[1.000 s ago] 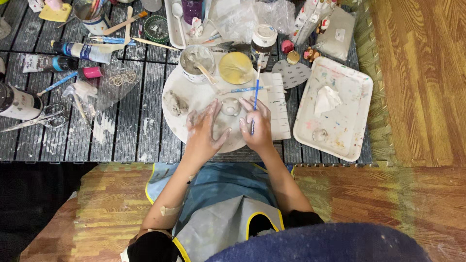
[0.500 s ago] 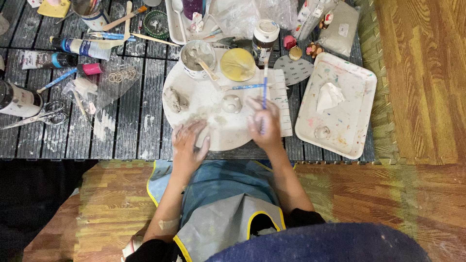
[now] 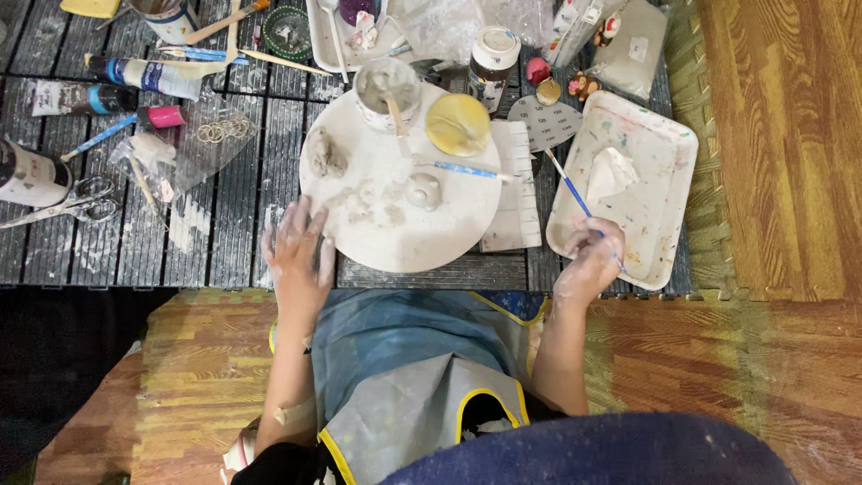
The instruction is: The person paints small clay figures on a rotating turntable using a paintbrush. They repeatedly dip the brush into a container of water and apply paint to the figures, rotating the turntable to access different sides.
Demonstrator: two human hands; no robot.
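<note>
The left hand (image 3: 298, 256) lies flat with fingers spread, its grip open, touching the near left rim of the round white board (image 3: 359, 242). The right hand (image 3: 591, 260) closes its grip on a thin blue-handled brush (image 3: 567, 184), whose shaft slants up and left over the speckled white tray (image 3: 669, 171); the brush tip is hard to make out.

At the far left of the counter (image 3: 224, 233) a white tube with a blue band (image 3: 148, 76) lies on its side, with a small labelled tube (image 3: 67, 97) and a pink cap (image 3: 162, 116) just below it. A white bottle (image 3: 31, 175) is cut off by the left edge. A dark jar with a white lid (image 3: 492, 58) stands beyond the board, beside a clear plastic bag (image 3: 440, 27) whose contents cannot be told. A pale flat packet (image 3: 633, 45) lies at the far right.

On the board sit a grey-smeared cup (image 3: 386, 90), a yellow dish (image 3: 458, 124), a clay lump (image 3: 325, 154) and a small round clay piece (image 3: 422, 190). A crumpled white tissue (image 3: 611, 171) rests in the tray.

The near counter edge runs just under both hands; the slats left of the board are the widest bare stretch. A blue-and-grey apron (image 3: 404, 359) covers the lap, and a dark blue shape fills the bottom edge, blurred.
</note>
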